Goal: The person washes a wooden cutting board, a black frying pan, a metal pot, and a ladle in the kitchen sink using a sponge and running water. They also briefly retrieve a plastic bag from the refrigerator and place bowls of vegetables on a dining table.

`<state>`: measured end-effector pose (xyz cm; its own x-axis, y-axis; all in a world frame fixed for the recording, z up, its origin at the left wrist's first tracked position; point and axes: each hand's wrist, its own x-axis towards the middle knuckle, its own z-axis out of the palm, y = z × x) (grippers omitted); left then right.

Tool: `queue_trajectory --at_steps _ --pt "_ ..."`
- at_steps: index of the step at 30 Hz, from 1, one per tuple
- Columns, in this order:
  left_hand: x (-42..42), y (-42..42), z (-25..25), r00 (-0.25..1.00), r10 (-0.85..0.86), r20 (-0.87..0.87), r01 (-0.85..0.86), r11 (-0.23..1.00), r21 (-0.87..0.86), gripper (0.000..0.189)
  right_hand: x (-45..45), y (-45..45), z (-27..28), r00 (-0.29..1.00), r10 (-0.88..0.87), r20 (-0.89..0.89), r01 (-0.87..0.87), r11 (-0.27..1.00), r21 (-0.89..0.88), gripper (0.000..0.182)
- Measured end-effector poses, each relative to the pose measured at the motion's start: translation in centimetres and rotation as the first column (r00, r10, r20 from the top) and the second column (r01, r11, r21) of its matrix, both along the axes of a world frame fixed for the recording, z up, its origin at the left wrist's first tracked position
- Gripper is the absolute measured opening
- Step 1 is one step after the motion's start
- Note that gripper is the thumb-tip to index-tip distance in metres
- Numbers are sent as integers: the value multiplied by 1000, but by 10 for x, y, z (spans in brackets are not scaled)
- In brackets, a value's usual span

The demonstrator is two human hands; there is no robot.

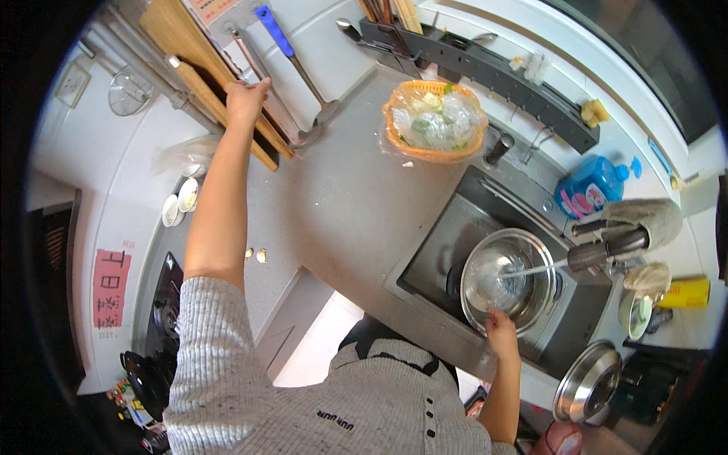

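Note:
My left hand (247,102) reaches to the wooden cutting boards (202,88) leaning against the wall. Its fingers are partly hidden, so whether they grip a board is unclear. Beside it hang a metal-handled spatula (278,105) and a blue-handled spatula (276,31). My right hand (503,335) is at the near rim of a stainless steel pot (475,264) in the sink (432,256), its fingers bent over the edge. I cannot tell if it holds the rim. Water runs from the faucet (588,256) into this pot.
An orange plastic basket (435,152) with bagged greens stands on the grey countertop (352,187). Garlic cloves (261,256) and small white bowls (172,210) lie at the left. A blue soap bottle (591,185) and a steel basin (588,381) are at the right.

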<state>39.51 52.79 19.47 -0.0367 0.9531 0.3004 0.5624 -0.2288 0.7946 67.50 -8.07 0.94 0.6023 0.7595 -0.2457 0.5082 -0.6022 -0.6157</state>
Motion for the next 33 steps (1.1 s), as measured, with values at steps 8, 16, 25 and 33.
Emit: queue_trajectory --at_steps 8,16,25,33 --pt "6 5 13 991 -131 8 130 988 87 43 -21 11 23 997 -51 -64 47 997 -59 27" --pt "34 -217 41 738 -564 371 543 822 171 30 -13 0 52 990 -84 113 75 994 83 23" --pt "146 -492 -94 319 -939 129 928 337 158 40 9 10 42 -186 25 -982 776 617 -131 49" --pt "153 -520 -141 251 -953 171 930 188 -315 40 71 46 -61 458 -607 -649 633 736 -241 42"
